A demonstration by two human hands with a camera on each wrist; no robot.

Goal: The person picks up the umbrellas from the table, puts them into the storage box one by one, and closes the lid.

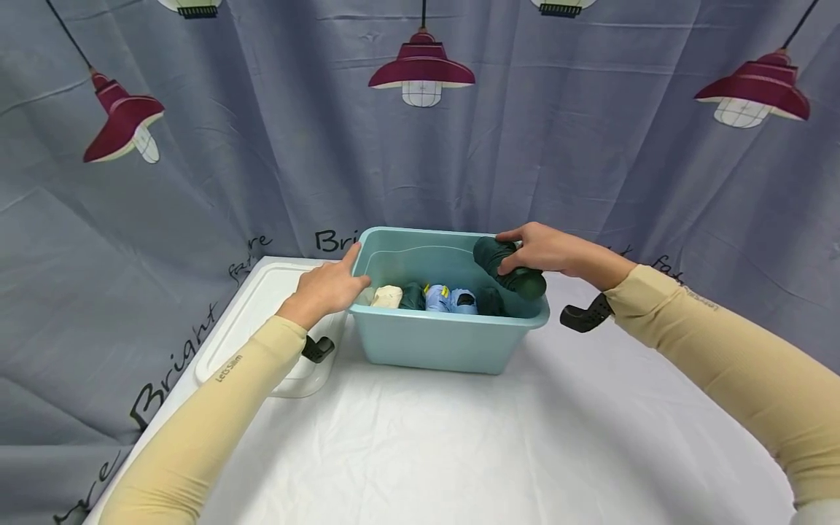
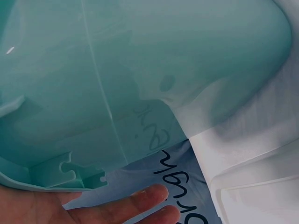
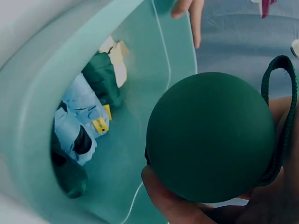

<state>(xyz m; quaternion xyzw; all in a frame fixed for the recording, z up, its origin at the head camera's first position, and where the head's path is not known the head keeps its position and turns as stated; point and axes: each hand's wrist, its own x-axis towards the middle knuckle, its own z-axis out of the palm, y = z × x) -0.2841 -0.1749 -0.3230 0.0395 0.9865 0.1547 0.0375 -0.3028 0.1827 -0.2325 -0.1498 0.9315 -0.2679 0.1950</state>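
A light teal plastic bin stands on a white-covered table. My right hand grips a dark green folded umbrella over the bin's right end; its round green end and wrist strap show in the right wrist view. At the bin's left end, my left hand holds the rim, thumb on the inner side and fingers outside. Along the bin's front wall lie a cream bundle, a green one, two light blue ones with yellow tags, and a dark green one.
A white lid lies flat on the table, left of the bin and partly under my left forearm. Behind the table hangs a grey-blue curtain printed with lamps and lettering.
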